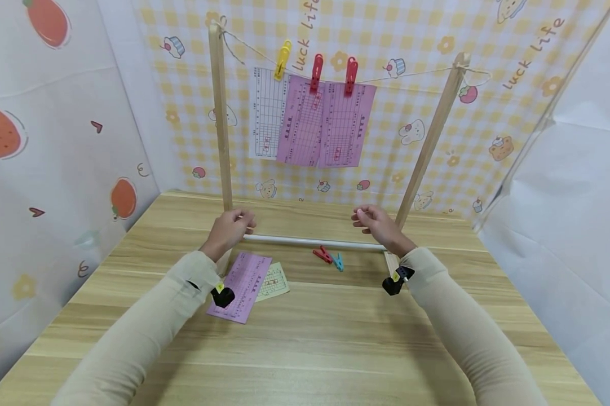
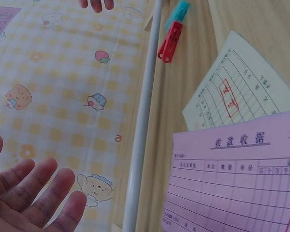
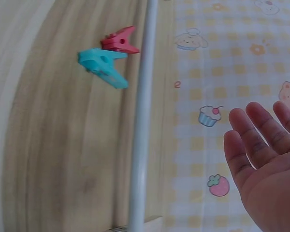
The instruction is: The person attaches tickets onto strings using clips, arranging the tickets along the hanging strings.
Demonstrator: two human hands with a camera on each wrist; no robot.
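Currently both hands are relaxed and well apart: the left hand (image 1: 232,226), fingers slightly bent, is nearest the left pale wooden post (image 1: 220,113) and one end of a thin white rod (image 1: 310,242); the right hand (image 1: 381,224), fingers loosely extended and a little spread, is beside the right pale wooden post (image 1: 434,129). A thin cream string (image 1: 416,73) sags between the post tops. On it hang a white ruled paper slip (image 1: 266,113) under a yellow plastic clip (image 1: 282,60) and two purple printed slips (image 1: 347,127) under red plastic clips (image 1: 351,76), all bearing small red stamp boxes. A loose purple printed slip (image 1: 246,276) lies near the left hand, partly covering a pale yellow-green slip (image 1: 274,282) with a red stamp. Near the rod's middle, a small red clip (image 1: 323,255) and a teal clip (image 1: 337,261) lie side by side.

The tabletop (image 1: 325,349) is light, streaky wood grain. Behind it hangs a yellow-and-white checked cloth (image 1: 437,163) printed with cupcakes, strawberries and "luck life"; a white sheet with orange-red fruits (image 1: 82,73) covers the left side, and creased white sheeting (image 1: 579,169) the right.
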